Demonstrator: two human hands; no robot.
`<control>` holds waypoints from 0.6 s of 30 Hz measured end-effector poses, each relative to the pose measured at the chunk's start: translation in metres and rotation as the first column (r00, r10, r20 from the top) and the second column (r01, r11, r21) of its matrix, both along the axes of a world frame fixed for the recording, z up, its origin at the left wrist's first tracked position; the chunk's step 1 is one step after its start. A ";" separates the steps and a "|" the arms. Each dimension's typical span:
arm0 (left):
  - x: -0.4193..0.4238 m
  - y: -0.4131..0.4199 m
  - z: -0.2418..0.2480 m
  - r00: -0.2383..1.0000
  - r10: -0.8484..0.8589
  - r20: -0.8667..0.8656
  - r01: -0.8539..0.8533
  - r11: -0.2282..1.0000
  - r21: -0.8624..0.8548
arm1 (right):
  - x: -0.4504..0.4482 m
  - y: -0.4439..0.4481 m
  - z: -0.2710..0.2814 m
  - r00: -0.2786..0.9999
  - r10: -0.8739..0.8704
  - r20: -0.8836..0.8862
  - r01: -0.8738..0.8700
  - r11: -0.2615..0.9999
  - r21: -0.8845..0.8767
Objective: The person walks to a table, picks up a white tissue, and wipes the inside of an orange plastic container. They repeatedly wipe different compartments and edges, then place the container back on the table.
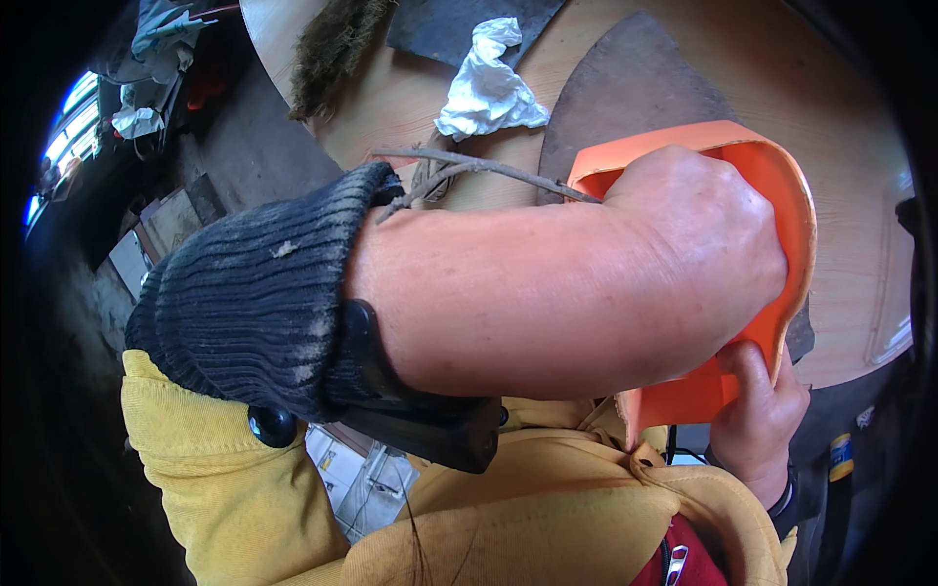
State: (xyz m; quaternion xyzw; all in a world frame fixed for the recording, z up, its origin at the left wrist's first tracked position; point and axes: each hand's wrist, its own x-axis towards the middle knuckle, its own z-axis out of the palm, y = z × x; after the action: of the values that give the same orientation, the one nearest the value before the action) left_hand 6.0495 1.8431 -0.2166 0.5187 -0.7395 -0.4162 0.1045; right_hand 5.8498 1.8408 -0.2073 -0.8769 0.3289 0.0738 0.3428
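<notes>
From the left, my bare left forearm crosses the view to my left hand (703,198), which is curled inside a curved orange sheet (793,183) with a pale cut edge. The back of that hand faces me; its fingers and anything in them are hidden. My right hand (766,403), lower right, grips the near side of the orange sheet, thumb on the inner face. A thin, forked, grey-brown strand (506,168), like a twig or cord, runs behind the forearm towards the orange sheet. Its right end disappears near my left hand.
A rounded wood-grain table (843,278) bears a crumpled white tissue (491,91), a brown fibrous clump (333,58), a dark flat sheet (447,33) and a pointed dark plate (637,88). Clear plastic (890,278) lies at the right edge. A black object (440,432) hangs below my left cuff.
</notes>
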 end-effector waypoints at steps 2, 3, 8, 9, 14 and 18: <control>0.000 -0.001 0.001 1.000 -0.012 0.010 0.012 1.000 0.011 | 0.000 0.000 0.000 1.000 0.000 -0.003 0.000 1.000 -0.005; 0.000 -0.001 0.002 0.999 -0.030 0.021 0.029 0.999 0.019 | -0.001 0.000 0.000 1.000 -0.002 -0.006 0.002 1.000 -0.006; 0.001 -0.005 0.002 0.993 -0.099 0.071 0.096 0.994 0.052 | -0.002 0.001 0.000 1.000 -0.007 -0.017 0.007 1.000 0.004; 0.001 -0.006 0.002 0.991 -0.112 0.080 0.108 0.992 0.058 | -0.002 0.000 0.000 1.000 -0.008 -0.010 0.008 1.000 0.003; -0.001 -0.009 0.004 0.978 -0.175 0.118 0.164 0.982 0.096 | -0.001 0.000 0.001 0.999 -0.005 -0.033 0.006 1.000 0.011; -0.003 -0.009 0.008 0.973 -0.182 0.142 0.165 0.978 0.124 | 0.000 0.001 0.001 1.000 -0.023 -0.010 0.023 1.000 0.007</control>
State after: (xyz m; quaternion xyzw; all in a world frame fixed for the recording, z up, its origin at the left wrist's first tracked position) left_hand 6.0467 1.8342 -0.2090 0.4872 -0.7634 -0.4236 -0.0182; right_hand 5.8501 1.8417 -0.2060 -0.8714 0.3405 0.0751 0.3450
